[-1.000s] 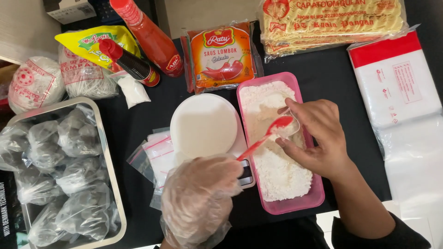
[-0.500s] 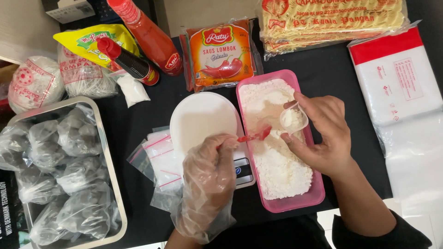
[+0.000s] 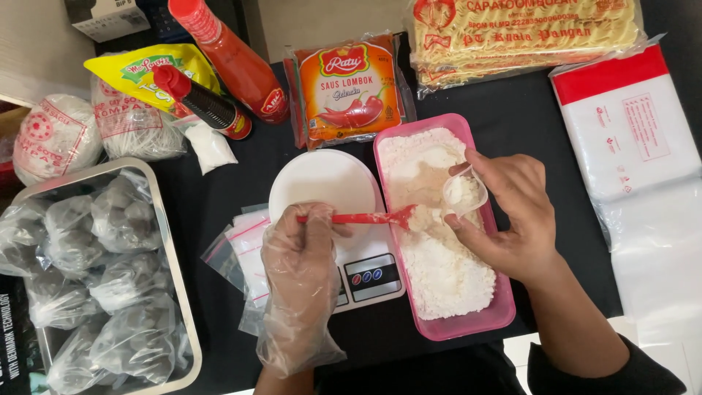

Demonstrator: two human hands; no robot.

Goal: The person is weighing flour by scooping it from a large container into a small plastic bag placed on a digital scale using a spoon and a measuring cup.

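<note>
Flour [image 3: 446,271] fills the pink tray [image 3: 504,311], and that is where both hands meet. Starting at nine o'clock, a metal tray [image 3: 175,241] holds clear bags of dark balls [image 3: 110,292]. Next comes the left hand [image 3: 303,271] in its loose plastic glove, fingers closed around a red spoon [image 3: 358,218] whose bowl, heaped with flour, now reaches over the tray's left edge (a second ago it sat higher, right beside the bag). Behind the handle a white bowl [image 3: 322,179] rests on a small scale [image 3: 369,274]. At three o'clock the bare right hand [image 3: 512,219] pinches a small clear bag [image 3: 464,194] open, some flour already inside; filling seems to be mid-cycle.
</note>
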